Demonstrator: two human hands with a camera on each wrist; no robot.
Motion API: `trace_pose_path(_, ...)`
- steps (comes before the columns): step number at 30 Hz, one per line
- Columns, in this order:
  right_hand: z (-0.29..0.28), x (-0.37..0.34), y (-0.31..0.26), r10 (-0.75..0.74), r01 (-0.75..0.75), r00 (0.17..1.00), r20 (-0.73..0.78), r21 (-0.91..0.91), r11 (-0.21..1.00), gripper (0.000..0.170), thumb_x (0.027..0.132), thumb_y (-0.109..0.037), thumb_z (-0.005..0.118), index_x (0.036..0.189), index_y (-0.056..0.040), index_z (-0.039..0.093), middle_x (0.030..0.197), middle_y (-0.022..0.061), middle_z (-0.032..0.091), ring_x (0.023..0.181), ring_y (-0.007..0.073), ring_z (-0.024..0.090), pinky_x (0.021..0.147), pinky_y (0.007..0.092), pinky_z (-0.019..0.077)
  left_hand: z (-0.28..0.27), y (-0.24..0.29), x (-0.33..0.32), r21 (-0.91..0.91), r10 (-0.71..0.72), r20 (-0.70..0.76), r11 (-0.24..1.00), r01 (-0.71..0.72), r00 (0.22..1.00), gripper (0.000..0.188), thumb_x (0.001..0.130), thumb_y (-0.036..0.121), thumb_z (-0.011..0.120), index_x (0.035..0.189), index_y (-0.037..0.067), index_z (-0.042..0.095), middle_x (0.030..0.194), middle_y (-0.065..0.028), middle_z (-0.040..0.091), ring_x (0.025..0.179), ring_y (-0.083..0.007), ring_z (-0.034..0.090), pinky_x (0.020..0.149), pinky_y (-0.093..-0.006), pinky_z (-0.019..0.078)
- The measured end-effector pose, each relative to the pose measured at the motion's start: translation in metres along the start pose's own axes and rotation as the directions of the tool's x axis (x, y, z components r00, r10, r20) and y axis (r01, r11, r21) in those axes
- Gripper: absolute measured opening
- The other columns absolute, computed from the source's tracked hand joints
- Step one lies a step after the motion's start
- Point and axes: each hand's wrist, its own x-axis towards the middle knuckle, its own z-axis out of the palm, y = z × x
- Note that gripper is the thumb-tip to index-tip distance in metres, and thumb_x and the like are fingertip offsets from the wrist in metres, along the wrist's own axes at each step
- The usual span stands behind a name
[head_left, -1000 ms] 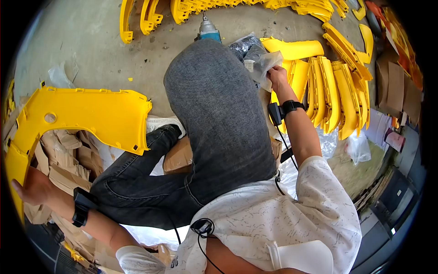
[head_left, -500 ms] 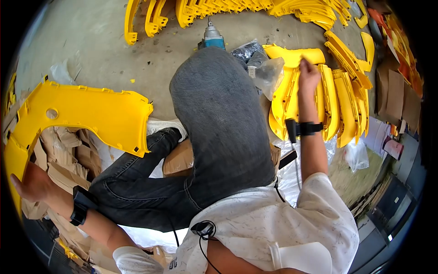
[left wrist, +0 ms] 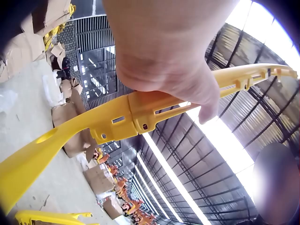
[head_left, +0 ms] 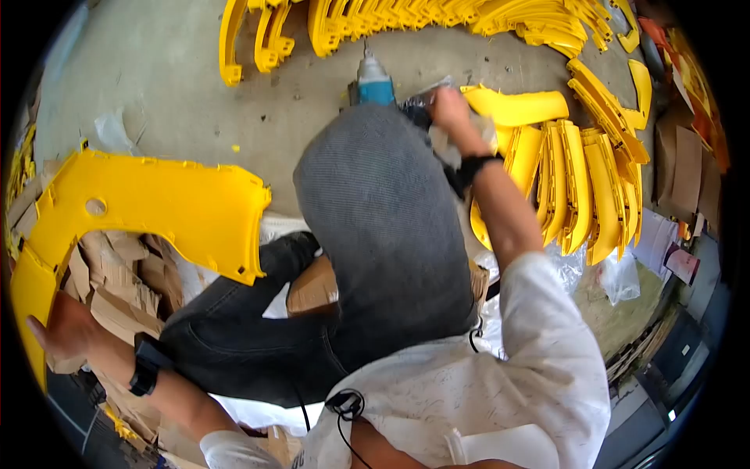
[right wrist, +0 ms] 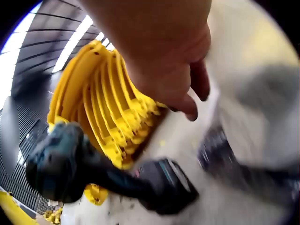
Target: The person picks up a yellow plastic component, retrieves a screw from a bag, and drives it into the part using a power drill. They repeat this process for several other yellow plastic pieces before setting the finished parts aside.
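A large curved yellow panel [head_left: 168,195] with a round hole lies across the left of the head view. My left hand [head_left: 66,328] grips its near end, thumb standing out. In the left wrist view, that hand [left wrist: 164,70] wraps over the slotted edge of the panel [left wrist: 112,117]. My right hand [head_left: 455,117] is over the plastic bags beyond the knee, its fingers bent. The right wrist view has the hand [right wrist: 173,75] above the floor, between a teal and black drill [right wrist: 166,185] and a blurred dark bag [right wrist: 218,150]; anything pinched is unclear.
Rows of yellow parts [head_left: 391,19] line the far floor, and more yellow parts [head_left: 574,176] lie to the right. The bent knee [head_left: 375,180] is between the arms. Crumpled cardboard [head_left: 117,273] lies under the left panel, and a cardboard box [head_left: 312,289] beside the legs.
My right hand left the plastic bag, swung right over the yellow parts, then came back left to the bags near the drill. The left hand has kept its grip on the panel.
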Motion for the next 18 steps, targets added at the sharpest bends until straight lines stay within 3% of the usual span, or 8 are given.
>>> trace_pose_path(1,-0.001,-0.03,-0.011,-0.007,0.05,0.975,-0.224,0.189,0.981,0.026,0.08,-0.005,0.052,0.096,-0.0096,0.072,0.094,0.0203,0.068,0.094,0.0371,0.065,0.084,0.0438,0.0518,0.001,0.0,0.001,-0.028,-0.048,0.026,0.998,0.049,0.998,0.053,0.093,0.026,0.049,0.134,-0.008,0.043,0.139,-0.0178,0.048,0.132,-0.0312,0.041,0.114,-0.0407,0.0193)
trace_pose_path(7,-0.066,-0.106,0.002,-0.017,0.264,0.863,-0.504,0.423,0.867,0.026,0.078,0.005,0.055,0.099,-0.0039,0.068,0.099,0.0162,0.068,0.092,0.0318,0.066,0.08,0.0365,0.0516,-0.02,-0.006,0.01,-0.11,-0.049,0.051,0.992,0.055,0.997,0.049,0.092,0.026,0.053,0.131,-0.004,0.049,0.134,-0.0158,0.054,0.129,-0.0293,0.044,0.113,-0.0407,0.0216)
trace_pose_path(9,-0.09,-0.133,0.009,0.203,0.167,0.803,-0.561,0.538,0.826,0.024,0.082,0.003,0.057,0.104,-0.003,0.066,0.097,0.0141,0.068,0.089,0.027,0.067,0.079,0.033,0.0514,-0.033,-0.007,0.012,-0.132,-0.064,0.067,0.989,0.072,0.996,0.05,0.092,0.026,0.054,0.13,-0.005,0.049,0.133,-0.0165,0.054,0.129,-0.0295,0.045,0.112,-0.041,0.0222)
trace_pose_path(12,-0.075,-0.157,0.047,0.572,-0.152,0.721,-0.39,0.717,0.68,0.021,0.084,0.0,0.058,0.104,-0.0006,0.066,0.095,0.0137,0.069,0.087,0.0235,0.068,0.076,0.0309,0.052,-0.044,-0.008,0.015,-0.167,-0.081,0.074,0.982,0.093,0.994,0.049,0.092,0.026,0.054,0.13,-0.005,0.05,0.133,-0.0166,0.054,0.129,-0.0296,0.045,0.112,-0.041,0.0225)
trace_pose_path(13,-0.061,-0.16,0.061,0.571,-0.15,0.721,-0.391,0.717,0.681,0.021,0.084,0.0,0.058,0.104,-0.0006,0.066,0.095,0.0137,0.069,0.087,0.0235,0.068,0.076,0.0309,0.052,-0.044,-0.008,0.014,-0.168,-0.08,0.074,0.982,0.091,0.994,0.049,0.092,0.026,0.054,0.13,-0.005,0.05,0.133,-0.0166,0.054,0.129,-0.0296,0.045,0.112,-0.041,0.0225)
trace_pose_path(15,-0.033,-0.164,0.082,0.318,-0.223,0.946,-0.065,0.582,0.782,0.016,0.082,-0.001,0.059,0.095,0.0015,0.069,0.087,0.0154,0.071,0.08,0.0241,0.069,0.074,0.0314,0.0521,-0.038,-0.007,0.011,-0.127,-0.062,0.066,0.989,0.07,0.996,0.049,0.092,0.026,0.054,0.129,-0.005,0.051,0.133,-0.0165,0.054,0.129,-0.0298,0.045,0.112,-0.0409,0.0227)
trace_pose_path(16,-0.021,-0.157,0.082,0.281,-0.195,0.959,-0.045,0.617,0.763,0.015,0.081,-0.001,0.06,0.092,0.0018,0.069,0.084,0.0168,0.07,0.078,0.0251,0.069,0.074,0.0325,0.0521,-0.019,-0.002,0.003,-0.123,-0.062,0.066,0.99,0.07,0.996,0.049,0.092,0.026,0.054,0.129,-0.005,0.051,0.133,-0.0165,0.054,0.129,-0.0298,0.045,0.112,-0.0409,0.0227)
trace_pose_path(18,0.0,-0.132,0.079,0.293,-0.254,0.955,0.04,0.62,0.743,0.016,0.079,-0.004,0.061,0.091,0.0014,0.069,0.082,0.0204,0.069,0.079,0.0329,0.068,0.076,0.0379,0.0523,0.014,0.007,-0.013,0.018,-0.048,0.069,0.999,0.046,0.996,0.069,0.09,0.027,0.054,0.143,-0.009,0.028,0.153,-0.0219,0.028,0.143,-0.0311,0.024,0.118,-0.0408,0.0104)
